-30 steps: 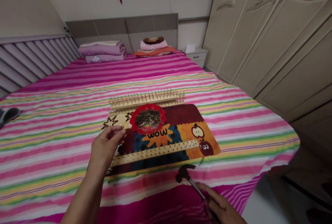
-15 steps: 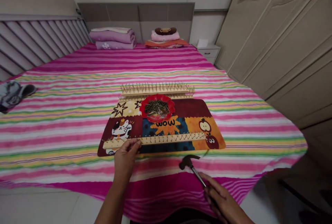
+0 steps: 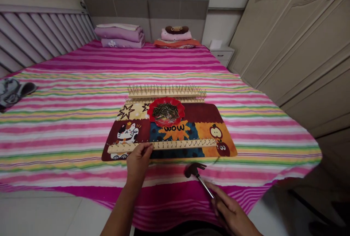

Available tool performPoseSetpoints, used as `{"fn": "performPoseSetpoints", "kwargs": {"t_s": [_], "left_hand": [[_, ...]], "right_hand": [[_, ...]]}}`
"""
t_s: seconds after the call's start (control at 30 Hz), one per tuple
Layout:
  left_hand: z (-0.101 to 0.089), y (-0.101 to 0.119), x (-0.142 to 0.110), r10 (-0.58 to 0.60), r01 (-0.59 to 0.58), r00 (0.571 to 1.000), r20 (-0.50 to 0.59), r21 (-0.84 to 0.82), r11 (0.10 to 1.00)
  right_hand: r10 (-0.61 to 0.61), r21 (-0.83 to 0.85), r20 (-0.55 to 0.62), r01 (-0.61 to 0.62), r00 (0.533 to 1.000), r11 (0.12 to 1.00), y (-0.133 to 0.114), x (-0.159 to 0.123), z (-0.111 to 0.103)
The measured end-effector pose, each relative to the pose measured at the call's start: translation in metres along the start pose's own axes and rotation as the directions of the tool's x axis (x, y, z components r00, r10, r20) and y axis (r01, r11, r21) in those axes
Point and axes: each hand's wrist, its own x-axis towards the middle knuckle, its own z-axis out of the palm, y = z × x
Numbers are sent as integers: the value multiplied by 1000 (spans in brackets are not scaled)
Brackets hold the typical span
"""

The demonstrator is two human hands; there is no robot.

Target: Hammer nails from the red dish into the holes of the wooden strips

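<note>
A pale wooden strip [image 3: 175, 145] set with a row of nails lies across the near part of a patterned mat [image 3: 202, 114]. My left hand [image 3: 139, 159] is at the strip left of its middle, thumb and forefinger pinched on a nail, largely hidden by the fingertips. In my right hand [image 3: 228, 207] is a claw hammer [image 3: 194, 170], gripped by its handle. The hammer's dark head is over the bedspread, in front of the mat and apart from the strip. Beyond the strip, a red scalloped bowl [image 3: 151, 116] holds many loose nails [image 3: 165, 112].
Behind the bowl, further wooden strips [image 3: 164, 93] bristle with upright nails. A striped bedspread [image 3: 68, 119] covers the bed. Folded bedding [image 3: 120, 35] sits by the headboard [image 3: 175, 8]. Grey cloth [image 3: 13, 92] lies at the left; wardrobe doors [image 3: 295, 39] stand at the right.
My left hand has shifted a little to the right along the strip. The hammer in my right hand has moved slightly left. The whole view has also shifted a little.
</note>
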Motion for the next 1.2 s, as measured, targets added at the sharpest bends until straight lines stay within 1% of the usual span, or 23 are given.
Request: {"fn": "performPoseSetpoints", "kwargs": {"t_s": [0.1, 0.17, 0.23, 0.33, 0.4, 0.5, 0.6, 0.63, 0.7, 0.8, 0.87, 0.9, 0.97, 1.03, 1.13, 1.2], "left_hand": [[3, -7, 0, 132, -131, 991, -10, 61, 989], [5, -11, 0, 209, -207, 978, -14, 89, 974], [7, -14, -1, 266, -263, 964, -10, 106, 959], [9, -17, -3, 314, -311, 949, -6, 118, 943], [9, -17, -4, 329, -325, 944, -10, 121, 938], [8, -17, -5, 334, -329, 942, -18, 129, 936], [7, -16, -5, 335, -331, 942, -13, 138, 934], [7, -16, -5, 336, -332, 942, -8, 143, 933], [6, -15, -4, 332, -328, 943, -2, 151, 933], [7, -14, -4, 316, -314, 949, 9, 143, 939], [6, -15, -5, 308, -307, 951, 13, 127, 943], [4, -15, -5, 307, -306, 952, 14, 123, 944], [-1, -14, -6, 315, -312, 949, -4, 132, 941], [-10, -9, -4, 338, -329, 941, -21, 169, 929], [-23, 8, 11, 390, -372, 921, -19, 258, 892], [-24, 24, 31, 426, -409, 905, 22, 330, 851]], "right_hand": [[-21, 12, 98, 20, 995, 1000, -26, -8, 4], [-65, 19, 115, 64, 991, 998, -53, -11, 9], [-157, -16, 167, 161, 974, 987, -84, -10, 16], [-303, -122, 148, 322, 941, 939, -125, 1, 28], [-386, -205, 145, 409, 911, 889, -146, 11, 37], [-470, -295, 189, 507, 862, 810, -165, 24, 49], [-517, -308, 253, 574, 818, 758, -174, 32, 57], [-518, -308, 272, 584, 811, 751, -175, 32, 58], [-508, -314, 288, 581, 812, 751, -177, 30, 57], [-476, -314, 290, 553, 830, 772, -173, 19, 48], [-422, -308, 292, 503, 858, 808, -163, 9, 36], [-382, -310, 292, 465, 877, 829, -153, 4, 29], [-284, -336, 271, 367, 920, 868, -127, -3, 14], [-209, -324, 258, 289, 943, 901, -94, -5, 1], [-171, -220, 194, 212, 966, 952, -43, -2, -12], [-168, -137, 110, 183, 980, 973, -14, 2, -13]]}}
